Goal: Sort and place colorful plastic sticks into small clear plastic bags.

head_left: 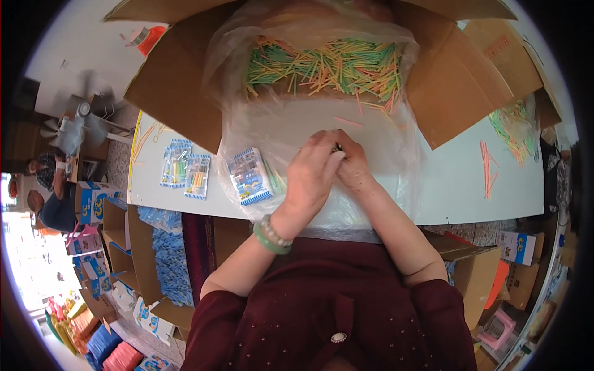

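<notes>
My left hand (312,166) and my right hand (352,162) are closed together over the plastic-covered table, fingers overlapping. A small dark greenish end (338,148) shows between them; most of what they hold is hidden. Just beyond my hands, one pink stick (348,121) lies on the clear plastic sheet (278,117). Farther back, a large heap of thin green, yellow and pink sticks (334,65) spills from the open cardboard box (179,80). Left of my left hand lies a blue-and-white printed packet (250,177).
Several filled clear packets (185,170) lie at the table's left. Pink sticks (487,170) and a bag of coloured sticks (516,130) are at the right. A carton of blue wrappers (170,260) stands below the table's left edge. A fan (83,117) and people (52,198) are far left.
</notes>
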A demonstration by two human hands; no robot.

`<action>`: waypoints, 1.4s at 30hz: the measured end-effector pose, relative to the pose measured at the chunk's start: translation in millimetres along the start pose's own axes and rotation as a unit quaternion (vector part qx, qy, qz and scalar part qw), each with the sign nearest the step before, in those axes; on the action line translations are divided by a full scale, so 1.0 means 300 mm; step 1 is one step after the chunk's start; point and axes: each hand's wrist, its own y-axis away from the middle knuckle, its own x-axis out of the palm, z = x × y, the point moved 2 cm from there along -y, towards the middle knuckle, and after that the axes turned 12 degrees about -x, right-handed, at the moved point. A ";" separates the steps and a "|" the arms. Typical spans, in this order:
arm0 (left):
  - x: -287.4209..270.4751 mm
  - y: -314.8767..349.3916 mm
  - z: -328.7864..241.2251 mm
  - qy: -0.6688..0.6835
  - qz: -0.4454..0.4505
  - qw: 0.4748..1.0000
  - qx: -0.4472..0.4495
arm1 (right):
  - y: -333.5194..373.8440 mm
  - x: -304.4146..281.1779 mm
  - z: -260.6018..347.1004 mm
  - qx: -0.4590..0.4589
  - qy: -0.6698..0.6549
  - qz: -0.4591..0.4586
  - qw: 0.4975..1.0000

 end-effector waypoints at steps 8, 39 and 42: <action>-0.107 0.036 0.003 -0.092 -0.007 0.992 0.089 | 0.020 -0.039 -0.036 0.030 -0.043 -0.030 0.998; -0.307 0.097 0.116 0.332 -0.012 0.894 -0.301 | -0.024 0.007 0.203 0.095 -0.131 0.056 0.985; -0.220 0.062 0.067 0.363 0.107 0.876 -0.299 | -0.030 0.038 0.250 0.185 -0.172 0.145 0.956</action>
